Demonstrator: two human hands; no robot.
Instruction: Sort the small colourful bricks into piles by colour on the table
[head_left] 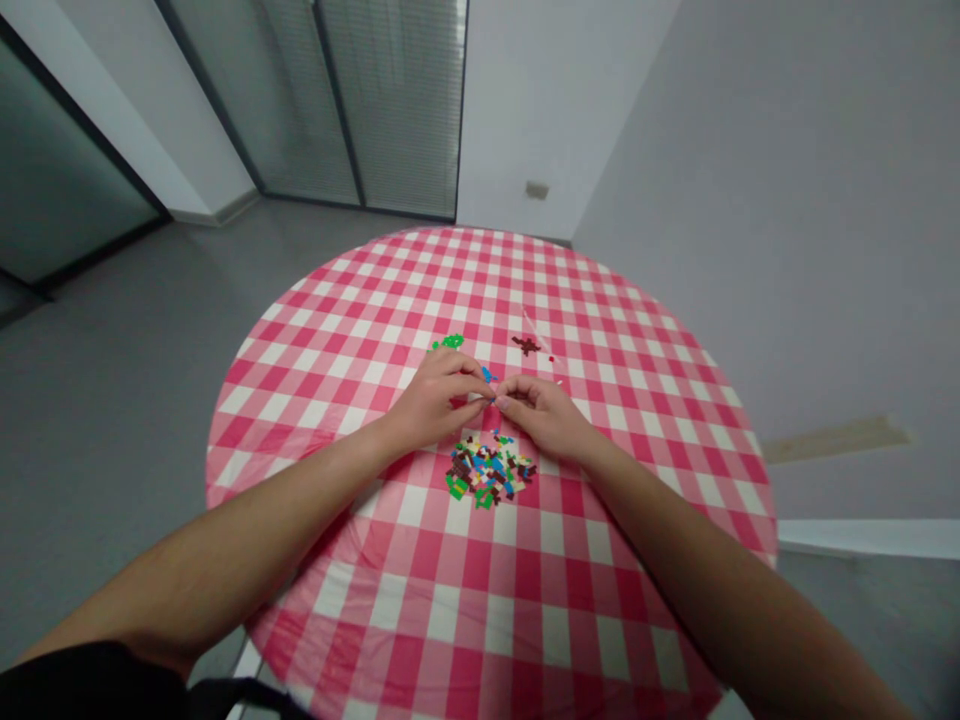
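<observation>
My left hand (435,398) and my right hand (541,412) meet at the fingertips over the round table (480,590) with its red-and-white checked cloth. Both hands are closed in a pinch. The left fingers hold a small blue brick (487,376); what the right fingers grip is too small to make out. Just below the hands lies a pile of several tiny bricks (491,470) in brown, green, blue, white and red.
A small green cluster of bricks (448,342) lies beyond my left hand, and a small brown cluster (526,346) beyond my right. Grey floor surrounds the table, with glass partitions and blinds at the back left and a wall at the right.
</observation>
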